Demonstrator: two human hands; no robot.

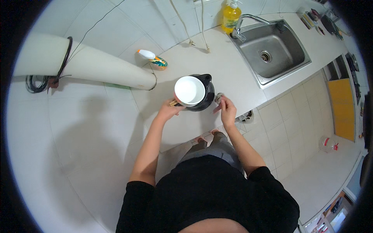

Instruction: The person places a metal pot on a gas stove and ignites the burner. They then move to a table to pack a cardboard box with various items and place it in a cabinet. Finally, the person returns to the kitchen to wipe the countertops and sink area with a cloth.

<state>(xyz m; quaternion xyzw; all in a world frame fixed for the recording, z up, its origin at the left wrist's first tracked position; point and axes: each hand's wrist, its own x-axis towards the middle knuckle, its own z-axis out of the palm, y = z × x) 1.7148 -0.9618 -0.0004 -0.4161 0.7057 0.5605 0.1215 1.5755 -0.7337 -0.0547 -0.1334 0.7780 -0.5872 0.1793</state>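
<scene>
My left hand (167, 110) grips a round pot (190, 91) at its near left side, where short wooden sticks or a wooden handle (174, 102) show by the fingers. White inside and reddish outside, the pot appears to hold nothing. Beneath and partly hidden by it is a round black vessel or base (209, 99) with a black knob-like part (206, 79) at the far right. Just right of these, my right hand (228, 110) pinches a small crumpled grey cloth or scrubber (219, 98) over the white countertop (180, 128).
A steel sink (279, 49) with a chrome faucet (239, 32) lies to the right. Behind stand a yellow soap bottle (231, 17) and a spray bottle (157, 61). A thick white pipe (110, 64) meets the counter at left. A plastic jug (328, 144) is at far right.
</scene>
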